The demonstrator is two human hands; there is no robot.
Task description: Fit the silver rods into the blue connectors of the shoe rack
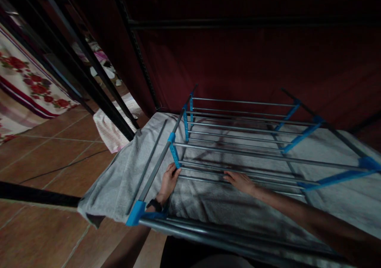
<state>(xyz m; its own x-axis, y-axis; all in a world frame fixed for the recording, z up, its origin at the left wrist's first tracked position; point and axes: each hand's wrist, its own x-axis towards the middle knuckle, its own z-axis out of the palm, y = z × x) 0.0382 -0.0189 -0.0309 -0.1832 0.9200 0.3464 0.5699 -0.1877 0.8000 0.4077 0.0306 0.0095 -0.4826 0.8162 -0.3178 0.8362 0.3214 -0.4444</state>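
Note:
A rack of grey metal rods with blue plastic brackets (175, 156) lies across a grey towel-like cloth (119, 188). My left hand (169, 182), with a dark band on its wrist, closes at the lower end of a blue bracket, where a rod meets it. Some of its fingertips are hidden behind the joint. Farther right, my right hand (240, 181) has its fingers closed over a thin metal rod (205, 170) of the same tier. A blue corner piece (136, 213) joins the side bar and the thick front tubes near my left forearm.
Dark metal posts (89, 89) rise on the left, beside a striped cloth (111, 131) and a floral fabric (32, 81). Behind the rack hangs a dark red curtain (253, 61). A black cable (62, 166) crosses the tiled floor (53, 228).

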